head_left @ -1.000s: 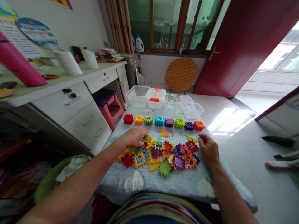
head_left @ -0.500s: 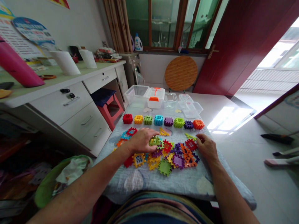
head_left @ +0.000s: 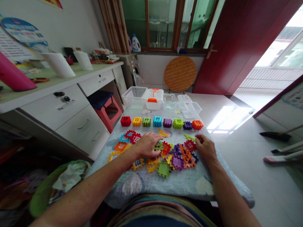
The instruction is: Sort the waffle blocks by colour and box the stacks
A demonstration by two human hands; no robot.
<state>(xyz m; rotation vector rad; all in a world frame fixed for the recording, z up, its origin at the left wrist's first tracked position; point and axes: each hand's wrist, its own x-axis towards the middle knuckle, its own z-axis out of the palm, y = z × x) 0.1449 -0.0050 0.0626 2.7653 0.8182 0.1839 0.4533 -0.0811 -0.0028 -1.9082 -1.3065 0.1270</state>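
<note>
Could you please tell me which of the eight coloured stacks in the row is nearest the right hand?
The orange stack, at the row's right end, just beyond the right hand; the other seven stacks sit farther left.

Green piece (head_left: 159, 146) — partly behind left fingers (head_left: 156, 137)

Striped top (head_left: 155, 212), teal, pink, olive, dark blue; hands (head_left: 149, 145) bare.

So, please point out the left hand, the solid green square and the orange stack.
Left hand (head_left: 148, 145), head view: its back.
Solid green square (head_left: 163, 169), head view: its centre.
Orange stack (head_left: 197, 125), head view: its visible middle.
</note>
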